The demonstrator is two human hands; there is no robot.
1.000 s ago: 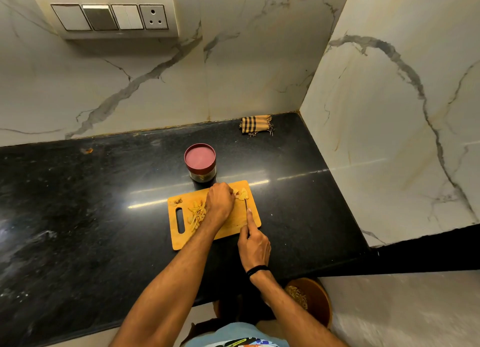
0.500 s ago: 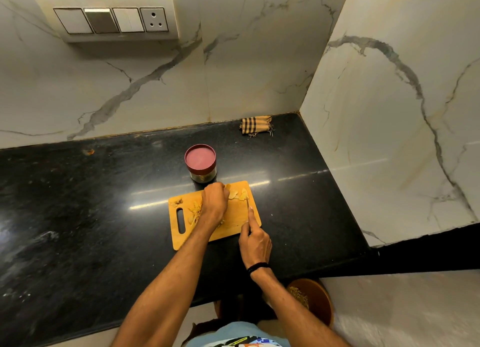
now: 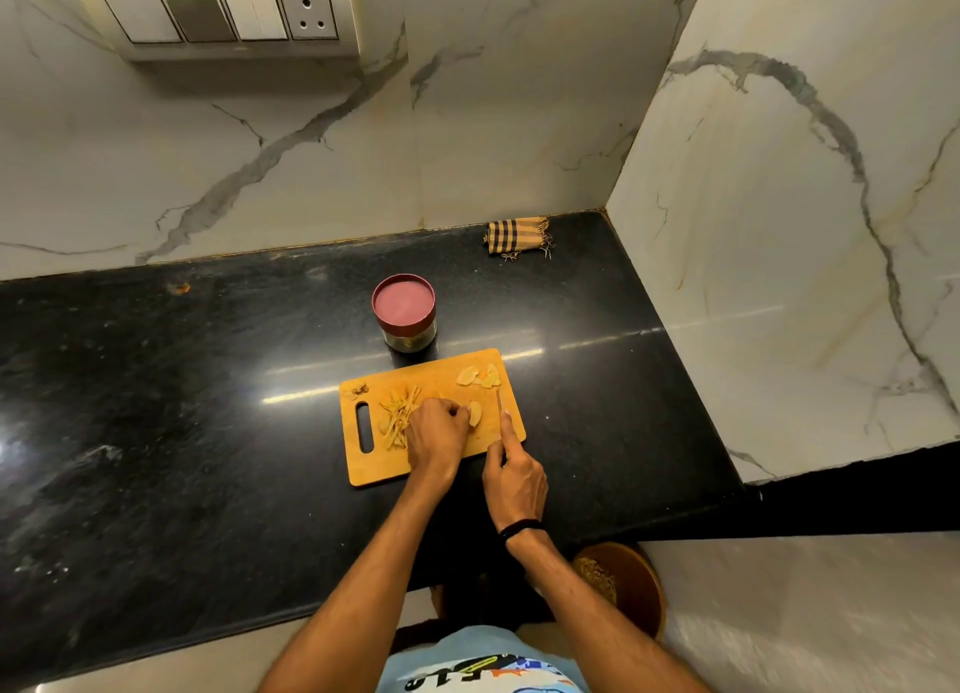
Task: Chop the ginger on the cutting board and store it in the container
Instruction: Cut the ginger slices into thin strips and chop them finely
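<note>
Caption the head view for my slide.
Left hand steadies ginger slice on cutting board; right hand grips knife.

One view only on my feed: head-worn wide-angle, looking forward and down at the bench (image 3: 208, 432), into the wall corner (image 3: 609, 193). Cutting board (image 3: 441, 380) sits mid-frame, near.

Warm dim light; glare streak on countertop (image 3: 395, 375); wide-angle edge distortion.

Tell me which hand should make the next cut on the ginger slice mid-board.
Right. The right hand grips the knife, its blade just right of the ginger slice on the cutting board. The left hand holds that slice and has no tool, so it likely suits steadying.
</note>
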